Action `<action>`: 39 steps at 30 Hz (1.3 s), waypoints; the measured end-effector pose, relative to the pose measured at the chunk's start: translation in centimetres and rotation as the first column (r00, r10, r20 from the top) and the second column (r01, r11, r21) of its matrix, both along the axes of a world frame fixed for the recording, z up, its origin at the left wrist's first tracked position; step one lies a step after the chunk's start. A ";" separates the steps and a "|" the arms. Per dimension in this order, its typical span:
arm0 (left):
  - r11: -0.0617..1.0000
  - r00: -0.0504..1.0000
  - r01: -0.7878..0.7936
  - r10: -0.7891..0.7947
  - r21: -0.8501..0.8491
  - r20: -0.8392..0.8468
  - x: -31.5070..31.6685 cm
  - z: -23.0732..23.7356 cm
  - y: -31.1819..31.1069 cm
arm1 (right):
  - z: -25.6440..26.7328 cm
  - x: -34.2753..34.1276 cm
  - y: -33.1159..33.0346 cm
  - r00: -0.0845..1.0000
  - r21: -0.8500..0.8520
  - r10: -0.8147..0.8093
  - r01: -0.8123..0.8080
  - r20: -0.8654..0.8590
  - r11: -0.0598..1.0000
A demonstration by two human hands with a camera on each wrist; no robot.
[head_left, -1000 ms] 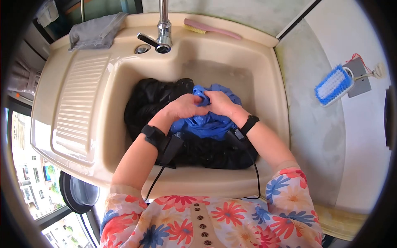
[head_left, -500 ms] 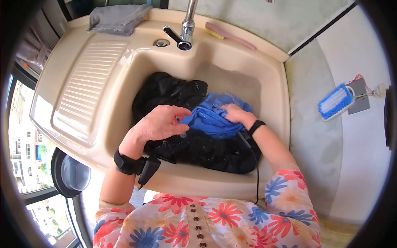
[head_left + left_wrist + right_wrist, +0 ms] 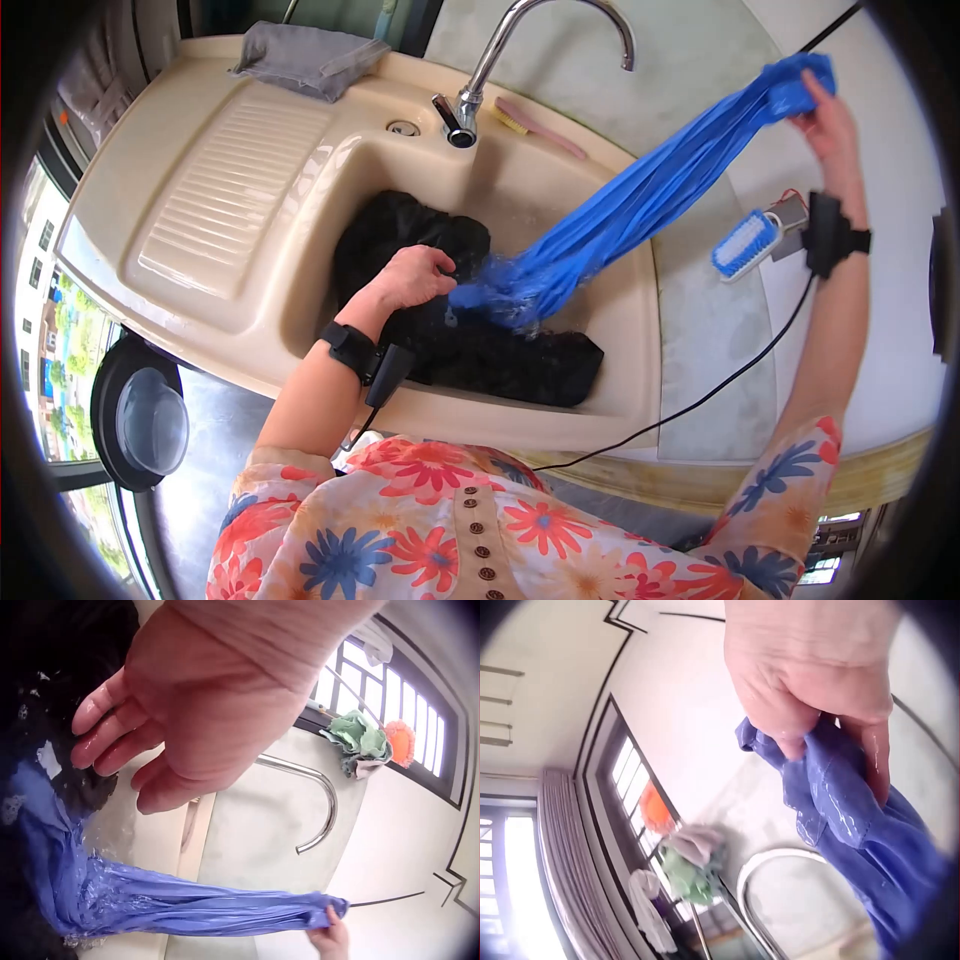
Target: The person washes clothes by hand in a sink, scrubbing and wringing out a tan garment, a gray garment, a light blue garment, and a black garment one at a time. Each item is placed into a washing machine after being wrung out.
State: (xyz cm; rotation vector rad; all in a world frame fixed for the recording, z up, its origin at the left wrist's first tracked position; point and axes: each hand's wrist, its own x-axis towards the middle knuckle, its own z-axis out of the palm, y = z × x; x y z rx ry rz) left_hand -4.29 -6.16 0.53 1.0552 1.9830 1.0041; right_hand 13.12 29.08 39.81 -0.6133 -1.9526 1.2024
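Wet blue cloth (image 3: 640, 205) stretches from the sink up to the right, its lower end down in the water among black cloth (image 3: 480, 350). The right hand (image 3: 828, 125) grips its upper end high beyond the sink's right side; in the right wrist view the right hand (image 3: 817, 690) pinches the bunched blue fabric (image 3: 840, 787) between thumb and fingers. The left hand (image 3: 412, 278) hovers over the black cloth beside the blue cloth's lower end. In the left wrist view the left hand (image 3: 195, 712) has loosely bent, wet fingers and holds nothing.
A chrome faucet (image 3: 490, 60) rises behind the basin, with a pink-handled brush (image 3: 545, 130) beside it. Grey cloth (image 3: 305, 60) lies at the back left, above the ribbed drainboard (image 3: 215, 200). A blue-and-white brush (image 3: 745, 245) is at the right. A black cable (image 3: 700, 400) trails from the right wrist.
The right hand has lifted the blue cloth from the basin, up and to the right, stretching it out. The left hand has let go of the cloth and stays over the sink.
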 end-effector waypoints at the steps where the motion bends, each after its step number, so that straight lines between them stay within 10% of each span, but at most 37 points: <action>1: 1.000 0.999 0.009 -0.009 0.001 -0.051 0.1 0.0 0.0 | 3.2 -0.1 0.2 0.997 0.002 -0.041 0.041 -0.068 0.999; 4: 1.000 0.998 0.024 -0.024 -0.004 -0.062 0.2 0.2 0.0 | 6.0 -0.9 -10.1 0.904 0.008 -0.167 0.185 -0.393 0.983; 7: 0.999 0.994 0.033 -0.034 -0.013 -0.106 0.2 0.2 -0.1 | 8.5 2.1 -8.1 0.988 0.465 0.005 0.067 -0.153 0.882; 11: 1.000 0.980 0.027 -0.026 0.000 -0.199 0.1 -0.4 -0.1 | 11.3 2.0 4.0 0.856 0.002 0.487 -0.494 -0.171 0.869; 12: 1.000 0.983 0.026 -0.026 -0.006 -0.183 0.1 -0.1 -0.1 | 8.1 0.3 2.2 0.950 -0.006 0.223 -0.229 -0.220 0.973; 17: 0.999 0.984 0.018 -0.022 -0.026 -0.174 0.0 -0.2 -0.1 | -14.8 -2.7 -3.1 0.967 -0.086 0.191 -0.179 0.167 0.980; 20: 0.999 0.979 0.026 -0.034 -0.044 -0.202 -0.1 -0.7 0.0 | -28.5 -4.0 -4.4 0.779 -0.051 0.089 -0.074 0.621 0.996; 22: 0.999 0.980 0.041 -0.047 -0.035 -0.193 -0.1 -0.8 0.0 | -39.8 -4.0 -3.4 0.814 -0.042 0.307 -0.330 0.493 0.943; 24: 0.997 0.979 0.047 -0.057 -0.055 -0.198 -0.1 -1.0 0.1 | -44.8 -3.9 -5.2 0.503 -0.051 0.230 -0.344 0.833 0.938; 26: 0.998 0.983 0.030 -0.039 -0.054 -0.180 -0.1 -0.9 0.1 | -50.0 -3.3 -5.9 0.482 0.170 0.108 -0.497 0.869 0.851; 29: 0.997 0.978 0.051 -0.063 -0.066 -0.196 0.0 -0.6 0.2 | -50.0 -3.5 -7.1 0.286 -0.088 0.214 -0.397 0.934 0.914; 31: 0.996 0.975 0.066 -0.078 -0.067 -0.207 -0.1 -0.2 0.3 | -49.8 -3.4 -7.3 0.079 -0.093 0.179 -0.616 0.981 0.782; 34: 0.994 0.979 0.054 -0.072 -0.098 -0.189 -0.1 0.4 0.1 | -41.7 -3.1 -9.9 0.158 -0.332 0.387 -0.289 0.908 0.898; 36: 0.997 0.987 0.025 -0.036 -0.072 -0.154 0.1 1.0 0.2 | -40.4 -2.7 -8.0 0.494 -0.430 0.503 -0.262 0.709 0.864; 39: 1.000 0.998 0.004 -0.005 -0.016 -0.059 0.3 1.6 0.3 | -30.3 -3.4 -7.7 0.724 -0.382 0.475 -0.308 0.500 0.871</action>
